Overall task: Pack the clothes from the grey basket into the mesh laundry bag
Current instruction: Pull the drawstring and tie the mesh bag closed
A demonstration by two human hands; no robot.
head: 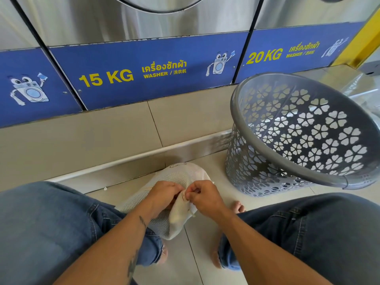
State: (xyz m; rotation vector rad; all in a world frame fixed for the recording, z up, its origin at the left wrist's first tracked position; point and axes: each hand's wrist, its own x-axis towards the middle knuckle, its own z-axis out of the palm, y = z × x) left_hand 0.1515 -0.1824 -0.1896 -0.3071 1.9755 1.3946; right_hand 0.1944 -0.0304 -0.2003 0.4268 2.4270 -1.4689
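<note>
A white mesh laundry bag (181,175) lies bulging on the tiled floor between my knees. My left hand (164,194) and my right hand (203,196) meet at its near end, both pinching the bag's edge with closed fingers. What is inside the bag is hidden by the mesh. The grey basket (287,163) with flower-shaped holes stands tilted at the right, its mouth facing me, and I see no clothes in it.
Steel washers with blue panels (144,73) marked 15 KG and 20 KG stand behind a beige tiled step (102,132). My jeans-clad legs (51,223) flank the bag, with bare feet (238,206) on the floor. A yellow post (366,38) rises at the far right.
</note>
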